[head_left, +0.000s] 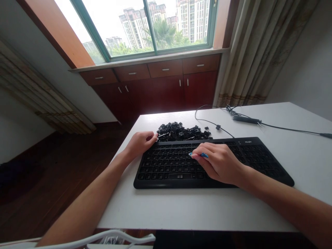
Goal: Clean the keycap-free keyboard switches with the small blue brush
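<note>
A black keyboard (pixel 178 185) with its keycaps off lies on the white table, bare key sockets showing. My left hand (pixel 141 142) is closed at its upper left corner, fingers curled over the edge close to a heap of loose black keycaps (pixel 178 130). Over the middle of the sockets, my right hand (pixel 220 162) pinches a thin blue tool with a whitish tip, like a small brush (pixel 204 155). Its tip points left, down at the sockets; whether it touches them I cannot tell. The right hand hides part of the keyboard.
A black cable (pixel 207 120) runs from behind the keyboard to a bundled cord and a dark plug strip (pixel 246 119) at the back right. A few keycaps (pixel 206 128) lie apart from the heap. A white curved rail (pixel 103 237) stands below the table's front edge (pixel 181 226).
</note>
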`<state>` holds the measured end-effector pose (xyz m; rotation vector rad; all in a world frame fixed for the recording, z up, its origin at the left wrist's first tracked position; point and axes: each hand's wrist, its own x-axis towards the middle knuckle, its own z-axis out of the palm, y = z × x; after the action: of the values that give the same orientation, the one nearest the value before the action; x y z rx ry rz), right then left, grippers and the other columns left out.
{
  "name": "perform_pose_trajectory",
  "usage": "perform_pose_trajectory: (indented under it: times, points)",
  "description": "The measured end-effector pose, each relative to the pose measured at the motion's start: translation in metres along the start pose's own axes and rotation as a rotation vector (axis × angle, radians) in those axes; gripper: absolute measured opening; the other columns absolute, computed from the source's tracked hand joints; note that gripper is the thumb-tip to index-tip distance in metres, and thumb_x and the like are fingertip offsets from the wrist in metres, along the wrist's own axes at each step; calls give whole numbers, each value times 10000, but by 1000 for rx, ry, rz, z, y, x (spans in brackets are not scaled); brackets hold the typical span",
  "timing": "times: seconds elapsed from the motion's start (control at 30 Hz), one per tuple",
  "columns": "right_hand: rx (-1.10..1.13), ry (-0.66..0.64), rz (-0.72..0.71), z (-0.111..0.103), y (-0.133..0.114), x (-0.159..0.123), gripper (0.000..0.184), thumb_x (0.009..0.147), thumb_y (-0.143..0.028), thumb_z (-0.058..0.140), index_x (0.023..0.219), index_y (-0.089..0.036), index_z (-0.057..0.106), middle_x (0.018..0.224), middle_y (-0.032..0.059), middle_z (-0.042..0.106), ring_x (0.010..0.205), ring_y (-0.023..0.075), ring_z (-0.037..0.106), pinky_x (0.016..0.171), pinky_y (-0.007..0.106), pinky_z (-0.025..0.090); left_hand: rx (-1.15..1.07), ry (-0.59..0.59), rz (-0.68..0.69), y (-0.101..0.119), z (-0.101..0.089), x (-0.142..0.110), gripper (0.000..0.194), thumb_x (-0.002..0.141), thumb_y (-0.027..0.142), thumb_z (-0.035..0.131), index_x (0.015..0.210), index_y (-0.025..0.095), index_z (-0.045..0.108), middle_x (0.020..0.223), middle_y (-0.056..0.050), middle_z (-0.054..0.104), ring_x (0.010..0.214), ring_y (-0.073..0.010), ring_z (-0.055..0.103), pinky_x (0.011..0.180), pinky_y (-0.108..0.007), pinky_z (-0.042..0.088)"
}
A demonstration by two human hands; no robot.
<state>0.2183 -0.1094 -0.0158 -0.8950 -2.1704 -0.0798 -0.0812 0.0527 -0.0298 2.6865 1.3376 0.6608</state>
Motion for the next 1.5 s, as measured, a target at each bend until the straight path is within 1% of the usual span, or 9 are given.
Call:
perform_pose_trajectory:
  times: [0.13,0.37,0.53,0.77,0.93,1.03,1.2,1.3,1.5]
  points:
    - [-13,-59,-21,1,0,0,126,1011,-206,498,983,-155,609,857,54,714,765,159,669,649,272,487,-4,2,0,-1,0,0,469,960,421,506,574,186,383,519,50,341,516,-96,306,545,-264,244]
    - [-7,-21,-34,0,-1,1,112,1008,-199,506,970,-154,602,837,48,710,741,152,658,629,267,484,-10,-1,-4,-1,1,0,464,958,415,515,579,183,381,521,51,345,520,-95,305,547,-262,239]
    - [-17,-86,-53,-1,-2,2,174,1024,-229,470,932,-162,602,803,42,693,692,142,636,592,264,462,-14,4,0,-2,1,0,461,953,415,517,572,184,398,521,50,346,520,-97,297,546,-267,234]
    - [-14,-69,-74,0,-1,0,137,1023,-227,482,981,-164,597,856,50,707,758,144,664,636,254,492,-21,2,-5,-2,2,-1,463,956,419,516,577,185,390,522,51,338,521,-96,296,545,-263,238]
    - [-10,-75,-58,-1,0,1,154,1016,-217,486,915,-160,588,795,37,683,680,138,617,592,262,463,-24,0,-13,-2,2,0,462,954,421,514,580,183,384,519,51,339,517,-95,298,544,-262,238]
    - [-8,-56,-75,-1,-1,1,131,1012,-213,499,942,-156,594,818,42,692,713,141,634,613,258,476,-24,0,-14,-2,1,0,461,950,419,519,579,183,381,520,51,334,520,-95,300,547,-260,238]
    - [-9,-103,-77,-1,-1,0,151,1011,-223,502,932,-156,611,815,39,690,705,139,627,603,257,468,-20,-2,-17,-1,1,0,468,958,425,512,582,182,376,522,53,336,521,-93,300,548,-259,240]
    - [-4,-78,-70,-2,-2,1,143,997,-208,519,901,-149,607,789,30,679,664,135,597,579,263,451,-21,-3,-16,-1,1,0,464,955,420,517,581,181,383,522,53,339,523,-92,305,549,-257,240]
    - [-6,-57,-102,-2,0,0,115,987,-206,548,937,-138,626,809,35,691,705,140,628,613,259,475,-17,-1,-19,-1,1,0,458,946,411,524,573,178,397,516,53,341,520,-91,304,547,-259,234]
